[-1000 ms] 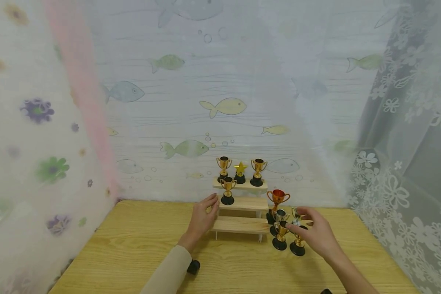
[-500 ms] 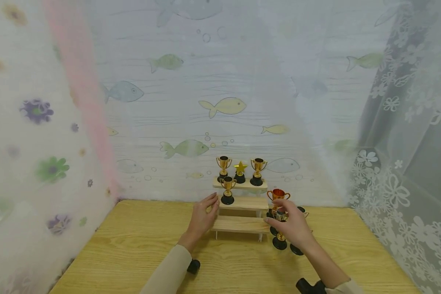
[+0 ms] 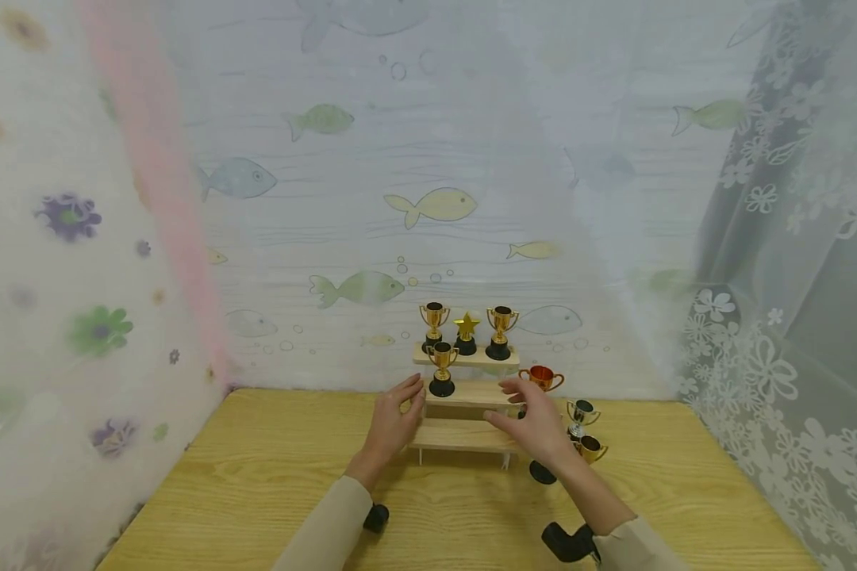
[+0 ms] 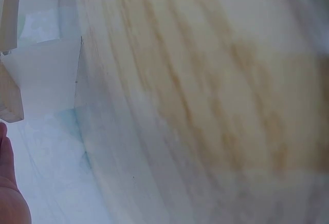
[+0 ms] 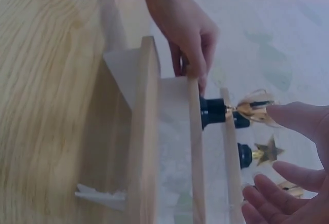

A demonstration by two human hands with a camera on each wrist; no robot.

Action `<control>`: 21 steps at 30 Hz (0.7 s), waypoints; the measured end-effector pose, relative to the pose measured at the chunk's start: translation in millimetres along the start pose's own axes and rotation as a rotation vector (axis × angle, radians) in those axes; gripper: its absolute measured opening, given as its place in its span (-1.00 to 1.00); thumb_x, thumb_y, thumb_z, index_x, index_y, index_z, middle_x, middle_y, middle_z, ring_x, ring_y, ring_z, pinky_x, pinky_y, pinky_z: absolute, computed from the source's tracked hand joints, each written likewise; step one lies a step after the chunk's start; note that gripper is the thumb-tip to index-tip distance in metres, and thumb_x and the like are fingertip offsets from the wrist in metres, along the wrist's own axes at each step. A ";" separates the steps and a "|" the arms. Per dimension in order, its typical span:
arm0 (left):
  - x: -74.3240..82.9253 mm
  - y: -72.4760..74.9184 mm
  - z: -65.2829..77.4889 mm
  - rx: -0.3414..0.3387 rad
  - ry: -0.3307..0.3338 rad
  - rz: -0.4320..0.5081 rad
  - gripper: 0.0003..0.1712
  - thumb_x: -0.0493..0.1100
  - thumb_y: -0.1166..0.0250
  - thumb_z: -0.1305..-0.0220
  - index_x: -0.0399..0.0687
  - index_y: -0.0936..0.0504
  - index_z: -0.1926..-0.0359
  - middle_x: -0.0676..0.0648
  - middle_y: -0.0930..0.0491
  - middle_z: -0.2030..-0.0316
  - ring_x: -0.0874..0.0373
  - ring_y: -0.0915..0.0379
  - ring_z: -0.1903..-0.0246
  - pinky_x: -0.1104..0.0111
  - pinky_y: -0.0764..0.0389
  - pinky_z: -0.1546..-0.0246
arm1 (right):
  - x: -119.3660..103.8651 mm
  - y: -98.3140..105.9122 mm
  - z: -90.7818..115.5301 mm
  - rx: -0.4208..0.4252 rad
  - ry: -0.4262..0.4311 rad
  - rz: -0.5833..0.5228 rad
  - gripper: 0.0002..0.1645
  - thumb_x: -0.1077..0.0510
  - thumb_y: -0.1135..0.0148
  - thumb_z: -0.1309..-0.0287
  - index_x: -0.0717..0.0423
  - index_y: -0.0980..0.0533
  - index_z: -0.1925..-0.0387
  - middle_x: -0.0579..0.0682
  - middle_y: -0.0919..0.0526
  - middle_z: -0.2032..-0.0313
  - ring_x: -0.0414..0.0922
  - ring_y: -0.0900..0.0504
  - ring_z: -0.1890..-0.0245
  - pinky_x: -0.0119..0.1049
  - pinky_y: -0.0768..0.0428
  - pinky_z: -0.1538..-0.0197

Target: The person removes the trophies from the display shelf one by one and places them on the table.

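Note:
A three-step wooden display stand (image 3: 466,434) stands on the table. My left hand (image 3: 394,420) touches the left end of its middle step with fairly straight fingers; in the right wrist view, that hand (image 5: 187,34) is at the step's end. On this step sits a gold trophy cup (image 3: 442,371) with a black base. The top step bears two more gold cups (image 3: 502,323) with a star trophy (image 3: 466,329) between them. My right hand (image 3: 536,420) hovers at the stand's right side, thumb and fingers apart, nothing between them. In the right wrist view, its fingers (image 5: 298,175) overlap the trophies.
Right of the stand are a red-orange cup (image 3: 541,377), a silver cup (image 3: 582,414) and a gold cup (image 3: 589,449). My right hand partly hides this group. A fish-patterned curtain (image 3: 357,198) hangs behind the wooden table (image 3: 257,476).
My right hand has moved left from above the loose trophies to the stand's right side, carrying nothing visible. The left hand has stayed at the stand.

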State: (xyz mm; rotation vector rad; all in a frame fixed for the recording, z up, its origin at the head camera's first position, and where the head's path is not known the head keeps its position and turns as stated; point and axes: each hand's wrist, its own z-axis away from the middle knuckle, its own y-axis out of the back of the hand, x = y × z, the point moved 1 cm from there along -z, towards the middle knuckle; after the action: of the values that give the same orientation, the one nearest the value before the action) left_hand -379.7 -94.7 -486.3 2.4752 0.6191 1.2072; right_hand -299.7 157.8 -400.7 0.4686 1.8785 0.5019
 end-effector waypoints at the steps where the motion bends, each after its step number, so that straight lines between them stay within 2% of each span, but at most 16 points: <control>1: -0.1 0.1 -0.2 0.001 -0.003 -0.001 -0.62 -0.13 -0.20 -0.53 -0.30 -0.67 -0.17 -0.25 -0.57 -0.26 -0.15 -0.52 -0.25 -0.05 -0.52 -0.25 | -0.7 -2.3 -1.6 -0.003 -0.001 -0.001 -0.36 0.09 -0.48 -0.20 0.21 -0.50 -0.26 0.23 -0.59 -0.15 0.20 -0.53 -0.14 0.16 -0.51 -0.20; 13: -0.9 -0.2 -0.4 0.024 -0.037 -0.029 -0.63 -0.15 -0.22 -0.51 -0.31 -0.68 -0.15 -0.20 -0.59 -0.24 -0.14 -0.55 -0.21 -0.04 -0.55 -0.21 | 1.6 -30.1 -24.9 -0.022 -0.030 -0.013 -0.34 0.08 -0.47 -0.20 0.23 -0.49 -0.27 0.23 -0.57 -0.15 0.17 -0.53 -0.12 0.11 -0.58 -0.08; 21: -0.8 0.0 0.4 0.023 -0.036 -0.031 -0.63 -0.15 -0.23 -0.51 -0.32 -0.68 -0.15 -0.22 -0.59 -0.24 -0.16 -0.55 -0.21 -0.04 -0.55 -0.21 | 3.4 -46.9 -40.7 -0.018 -0.038 -0.022 -0.37 0.12 -0.46 -0.21 0.27 -0.49 -0.25 0.29 -0.58 -0.14 0.21 -0.55 -0.12 0.13 -0.58 -0.11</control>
State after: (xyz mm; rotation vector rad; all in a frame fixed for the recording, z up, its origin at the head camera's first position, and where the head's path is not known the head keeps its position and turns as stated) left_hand -379.8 -95.1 -487.0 2.4916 0.6622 1.1475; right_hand -343.0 115.7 -415.6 0.4420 1.8398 0.4922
